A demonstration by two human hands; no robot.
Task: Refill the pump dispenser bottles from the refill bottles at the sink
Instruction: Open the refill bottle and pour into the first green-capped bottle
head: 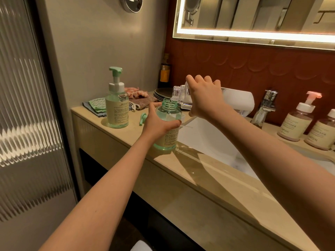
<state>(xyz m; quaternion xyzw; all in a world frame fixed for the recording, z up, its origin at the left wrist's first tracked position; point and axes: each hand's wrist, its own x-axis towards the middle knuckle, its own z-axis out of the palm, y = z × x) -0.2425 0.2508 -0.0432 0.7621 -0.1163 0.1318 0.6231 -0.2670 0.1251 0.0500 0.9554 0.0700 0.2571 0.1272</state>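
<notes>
An open green dispenser bottle (170, 116) with its pump removed stands on the counter at the sink's left edge. My left hand (157, 122) grips its body. My right hand (204, 96) holds a clear refill bottle (181, 96) tipped on its side, its threaded neck pointing down into the green bottle's mouth. The removed green pump head (143, 119) lies on the counter just left of my left hand. A second green pump bottle (117, 104) with its pump on stands further left.
The white sink basin (208, 140) is under my right arm, with a chrome tap (265, 107) behind. Two pink pump bottles (299, 120) stand at the right. Folded cloths (96, 105), dark plates (163, 93) and a dark bottle (165, 73) sit at the back left. Water wets the counter edge (183, 149).
</notes>
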